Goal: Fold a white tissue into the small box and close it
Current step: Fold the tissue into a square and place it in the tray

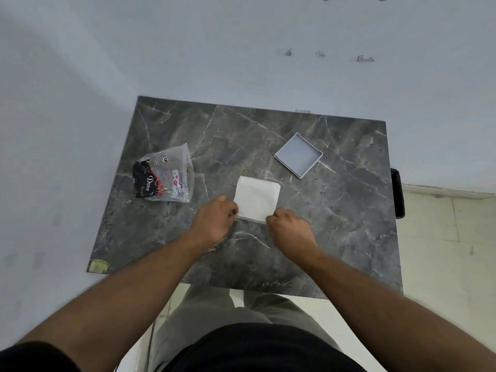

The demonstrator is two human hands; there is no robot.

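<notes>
a: head view first. what are the hands doing?

b: both are down on the dark marble table [335,210]. the left hand [214,218] has its fingers curled in and pinched on the near left corner of the white tissue [258,198]. the right hand [288,226] is curled the same way, pinched on the near right corner.

a: so neither hand is spread?

b: no, both are closed tight at the tissue's near edge, knuckles up. the fingertips themselves are hidden under the hands.

a: where does the tissue lie?

b: flat, as a square, just beyond the two hands and between them. a thin grey edge shows under its near side, so it seems to sit on the small box [252,218], though i cannot tell that for sure.

a: and the lid?

b: the grey lid [298,154] lies hollow side up, farther back and to the right, well apart from the hands.

a: anything else?

b: a clear plastic bag [165,178] with printed wrappers lies to the left, apart from the left hand.
</notes>
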